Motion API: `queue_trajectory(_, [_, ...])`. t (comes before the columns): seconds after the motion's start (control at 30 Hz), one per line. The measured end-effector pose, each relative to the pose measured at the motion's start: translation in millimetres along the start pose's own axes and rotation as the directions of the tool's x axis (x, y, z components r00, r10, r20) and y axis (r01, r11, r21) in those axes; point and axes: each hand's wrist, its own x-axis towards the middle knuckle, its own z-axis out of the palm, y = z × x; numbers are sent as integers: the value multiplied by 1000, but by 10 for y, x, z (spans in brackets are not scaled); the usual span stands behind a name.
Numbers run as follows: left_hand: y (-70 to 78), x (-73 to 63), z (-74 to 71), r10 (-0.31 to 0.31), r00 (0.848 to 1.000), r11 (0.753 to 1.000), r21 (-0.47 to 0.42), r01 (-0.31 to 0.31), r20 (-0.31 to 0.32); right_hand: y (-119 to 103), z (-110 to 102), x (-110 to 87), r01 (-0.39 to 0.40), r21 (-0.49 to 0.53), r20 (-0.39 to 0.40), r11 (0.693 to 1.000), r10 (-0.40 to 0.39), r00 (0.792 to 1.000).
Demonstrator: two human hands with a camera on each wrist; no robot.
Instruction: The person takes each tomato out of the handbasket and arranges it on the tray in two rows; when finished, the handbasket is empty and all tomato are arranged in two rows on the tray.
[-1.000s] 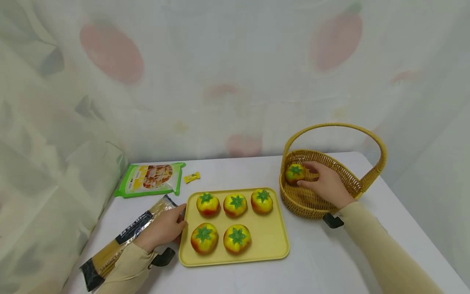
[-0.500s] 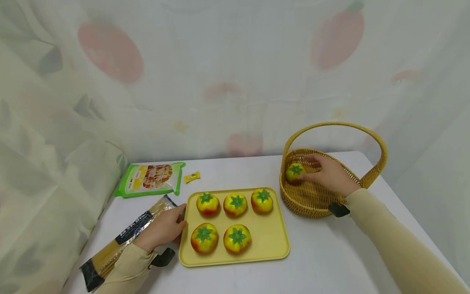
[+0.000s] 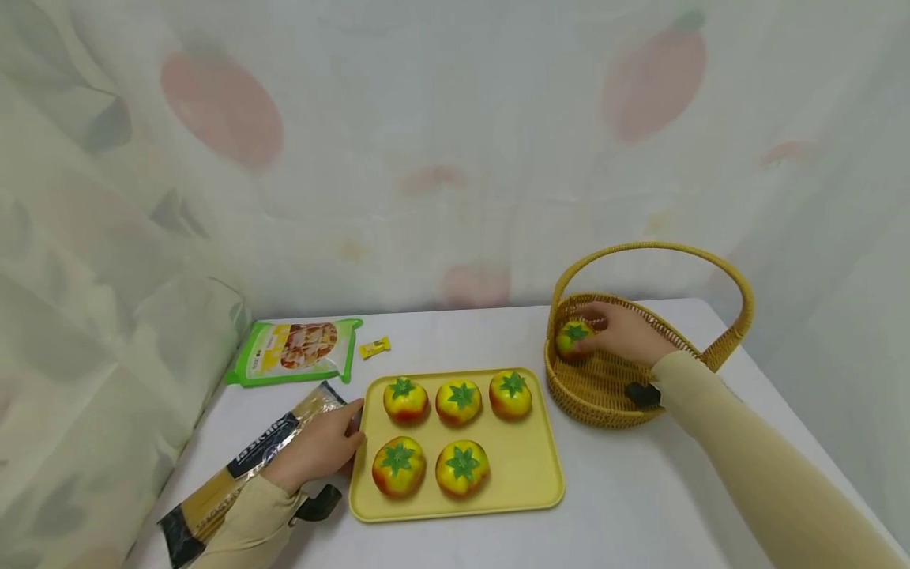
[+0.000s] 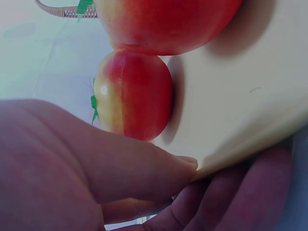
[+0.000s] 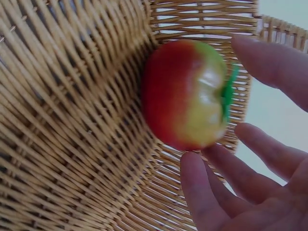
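My left hand point(image 3: 320, 446) grips the left rim of a yellow tray point(image 3: 526, 466), thumb on top and fingers beneath in the left wrist view. On the tray lie several red-and-yellow toy tomatoes point(image 3: 462, 468) with green star-shaped tops. Inside a wicker basket point(image 3: 600, 417) at the right, one more toy tomato point(image 5: 185, 96) sits against the wall. Reaching into the basket, my right hand point(image 3: 629, 336) has its fingers loosely spread around that tomato. Its lower fingertips point(image 5: 193, 163) are right at the tomato's side, while the thumb stands apart from it in the right wrist view.
A clear-windowed spaghetti pack point(image 3: 265, 447) lies slantwise under the left forearm. Behind it are a green-and-white food bag point(image 3: 298, 348) and a small yellow wrapped candy point(image 3: 374, 347). The basket's tall handle point(image 3: 657, 246) arches over the right hand. A printed curtain point(image 3: 455, 197) hangs behind the table.
My right hand first drew back slightly from the tomato in the basket, spreading its fingers, then came back close to it. The left hand stays on the tray's rim. The head view shifted slightly.
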Motion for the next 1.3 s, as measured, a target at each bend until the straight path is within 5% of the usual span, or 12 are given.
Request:
queue_trajectory(0.9, [0, 11, 11, 1, 1000, 1000, 21, -1, -6, 74, 26, 30, 8, -91, -11, 996, -9, 1000])
queue_trajectory(1.3, [-16, 5, 3, -6, 1000, 1000, -14, 6, -1, -99, -110, -324, 34, -73, -72, 997, -39, 997])
